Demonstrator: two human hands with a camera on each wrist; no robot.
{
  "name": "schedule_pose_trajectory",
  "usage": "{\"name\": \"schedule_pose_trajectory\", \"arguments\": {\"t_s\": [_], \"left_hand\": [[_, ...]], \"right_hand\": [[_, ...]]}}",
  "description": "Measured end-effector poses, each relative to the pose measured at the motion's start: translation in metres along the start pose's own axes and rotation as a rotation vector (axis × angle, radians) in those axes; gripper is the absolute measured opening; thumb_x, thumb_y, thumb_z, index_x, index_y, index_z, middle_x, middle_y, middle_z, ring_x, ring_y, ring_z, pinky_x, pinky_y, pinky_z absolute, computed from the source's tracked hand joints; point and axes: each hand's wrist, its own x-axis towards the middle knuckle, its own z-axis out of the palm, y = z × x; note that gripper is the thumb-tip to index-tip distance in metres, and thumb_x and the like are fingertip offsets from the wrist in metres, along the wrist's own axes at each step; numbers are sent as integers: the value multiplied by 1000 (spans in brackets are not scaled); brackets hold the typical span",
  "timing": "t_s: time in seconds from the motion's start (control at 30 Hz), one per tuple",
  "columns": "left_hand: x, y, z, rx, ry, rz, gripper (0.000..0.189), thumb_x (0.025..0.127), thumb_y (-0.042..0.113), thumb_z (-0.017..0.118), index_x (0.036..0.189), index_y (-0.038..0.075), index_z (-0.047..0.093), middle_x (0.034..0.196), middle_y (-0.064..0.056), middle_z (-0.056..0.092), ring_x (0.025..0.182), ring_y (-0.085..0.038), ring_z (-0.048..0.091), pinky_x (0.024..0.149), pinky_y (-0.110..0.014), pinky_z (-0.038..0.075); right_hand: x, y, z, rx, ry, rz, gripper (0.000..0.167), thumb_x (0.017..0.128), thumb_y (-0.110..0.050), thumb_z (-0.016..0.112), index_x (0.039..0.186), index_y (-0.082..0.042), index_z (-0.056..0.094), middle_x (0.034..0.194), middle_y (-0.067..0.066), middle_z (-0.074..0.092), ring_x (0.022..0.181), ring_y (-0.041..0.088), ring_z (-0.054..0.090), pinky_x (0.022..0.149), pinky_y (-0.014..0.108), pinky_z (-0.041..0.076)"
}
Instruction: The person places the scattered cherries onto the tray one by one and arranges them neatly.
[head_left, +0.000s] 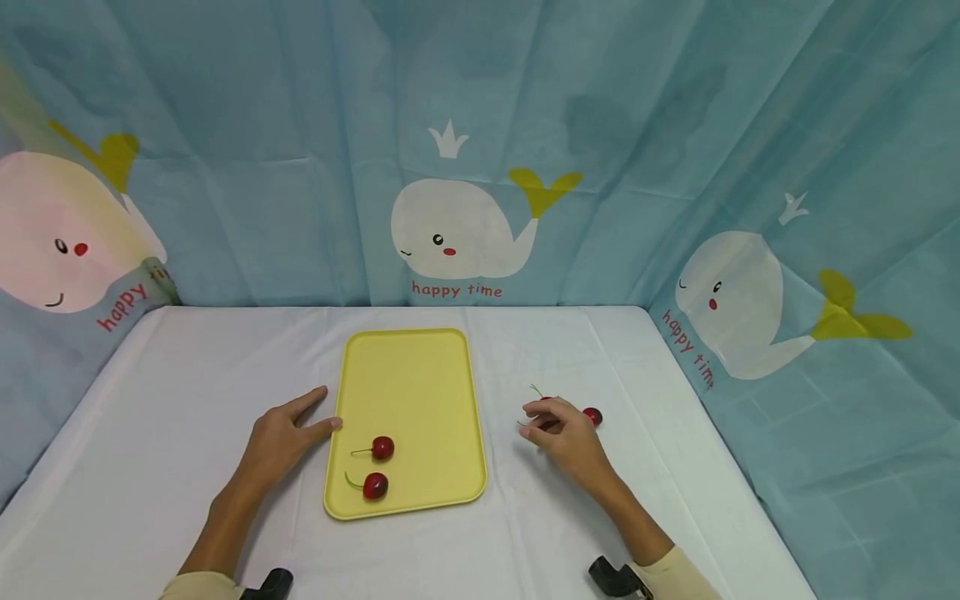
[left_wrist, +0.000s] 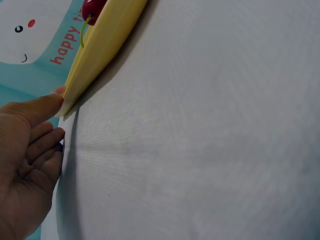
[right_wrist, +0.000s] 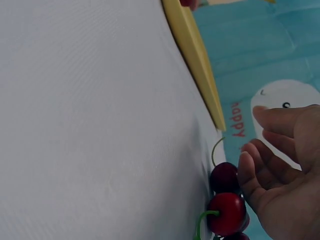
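A yellow tray (head_left: 420, 392) lies on the white cloth, with two dark red cherries, an upper cherry (head_left: 383, 448) and a lower cherry (head_left: 376, 486), near its left side. My left hand (head_left: 279, 442) is at the tray's left edge, its thumb touching the rim and its fingers extended alongside. Right of the tray, my right hand (head_left: 573, 446) hovers by a cluster of cherries, thumb apart from the bent fingers. One cherry (head_left: 593, 416) shows behind that hand; others are partly hidden under it. The right wrist view shows a bright cherry (right_wrist: 227, 214) and a darker cherry (right_wrist: 223, 177) beside the fingers.
A white cloth (head_left: 225, 367) covers the table. Behind and at both sides hangs a blue curtain (head_left: 285, 225) with printed whales. Dark wrist devices, including one on the right (head_left: 615, 577), sit by the sleeves.
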Motion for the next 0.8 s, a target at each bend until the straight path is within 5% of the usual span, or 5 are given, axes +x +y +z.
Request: {"name": "schedule_pose_trajectory", "arguments": {"t_s": [0.57, 0.8], "left_hand": [[-1, 0, 0, 0, 7, 5, 84, 96, 50, 77, 161, 7, 45, 164, -23, 42, 155, -52, 32, 124, -69, 31], [-2, 1, 1, -6, 17, 10, 82, 96, 47, 77, 160, 7, 46, 163, -23, 44, 154, -51, 33, 124, -68, 32]], "right_hand": [[3, 11, -9, -89, 39, -122, 33, 88, -9, 87, 118, -3, 77, 104, 8, 74, 91, 19, 68, 77, 21, 59], [1, 10, -15, -108, 38, -104, 37, 86, -5, 87, 121, -2, 76, 111, 12, 73, 89, 23, 67, 70, 20, 59]]}}
